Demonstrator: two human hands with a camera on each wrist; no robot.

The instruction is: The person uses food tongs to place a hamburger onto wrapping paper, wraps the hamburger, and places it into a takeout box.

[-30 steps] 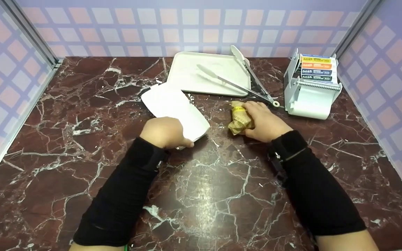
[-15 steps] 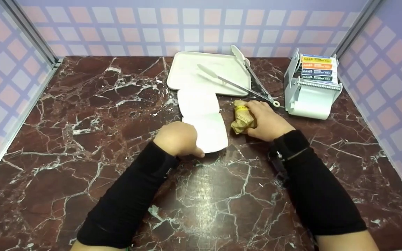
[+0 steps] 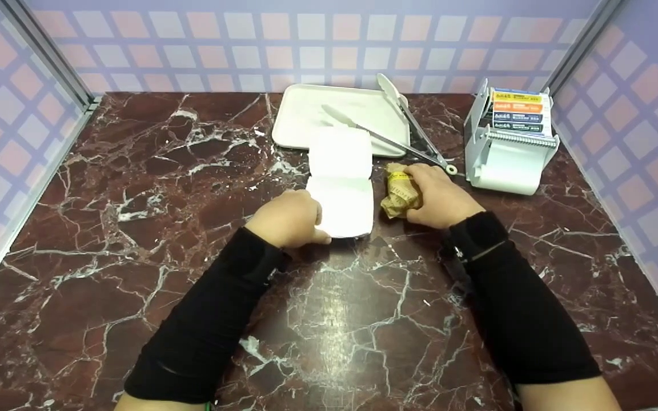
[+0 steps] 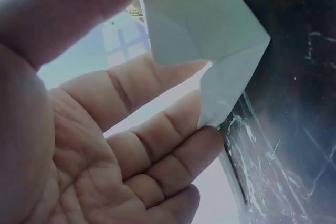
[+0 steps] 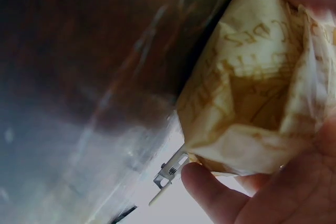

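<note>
A white hinged takeaway box (image 3: 341, 208) lies opened out on the table, its lid half (image 3: 340, 153) reaching back over the tray's front edge. My left hand (image 3: 290, 220) grips the near left corner of the box, thumb at the front edge; in the left wrist view the fingers (image 4: 173, 145) lie along its outer wall (image 4: 228, 85). Just right of the box, my right hand (image 3: 443, 197) grips a brown printed paper-wrapped bundle (image 3: 401, 191) with a yellow band. The right wrist view shows the bundle's folded paper end (image 5: 252, 87) between thumb and fingers. What the paper wraps is hidden.
Behind the box, a cream tray (image 3: 300, 117) stands near the tiled back wall, with open metal tongs (image 3: 389, 140) lying across its right side. A label dispenser (image 3: 512, 142) with a white roll and coloured labels stands at the back right. White crumbs dot the marbled table (image 3: 192, 188).
The opened box has moved right with my left hand and turned from slanted to straight, beside the wrapped bundle. My right hand keeps its grip, with the bundle shifted slightly right.
</note>
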